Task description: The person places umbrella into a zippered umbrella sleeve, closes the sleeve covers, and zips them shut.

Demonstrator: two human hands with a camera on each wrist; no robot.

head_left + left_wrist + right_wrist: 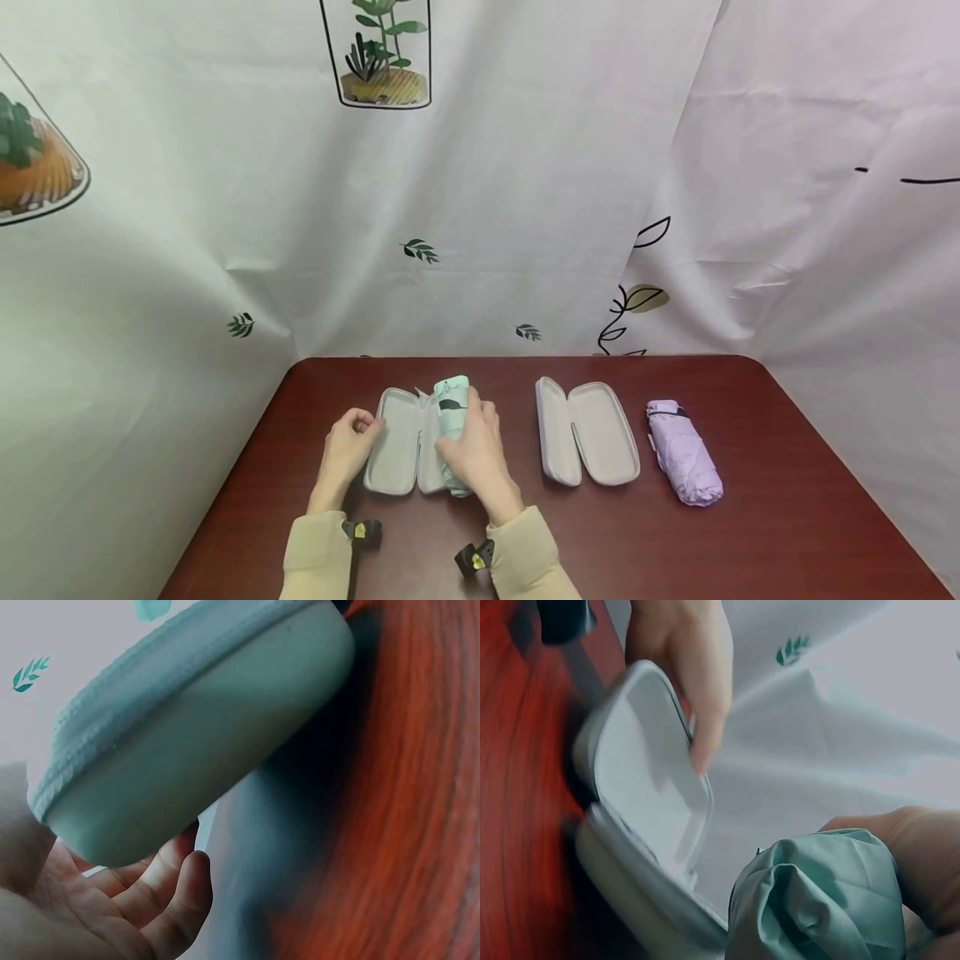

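An open grey case (397,454) lies on the dark red table (750,533). My left hand (352,437) holds the rim of its left half, fingers (150,900) curled under the shell (195,727). My right hand (476,454) grips a folded mint-green umbrella (452,400) that lies lengthwise in the case's right half. The right wrist view shows the umbrella's bunched end (817,900) beside the raised lid's pale inside (645,787), with my left hand's fingers (690,667) at the lid's edge.
A second open grey case (592,433) lies to the right of the first. A folded lilac umbrella (684,454) lies beside it, further right. A patterned white curtain (525,208) hangs behind and round the table.
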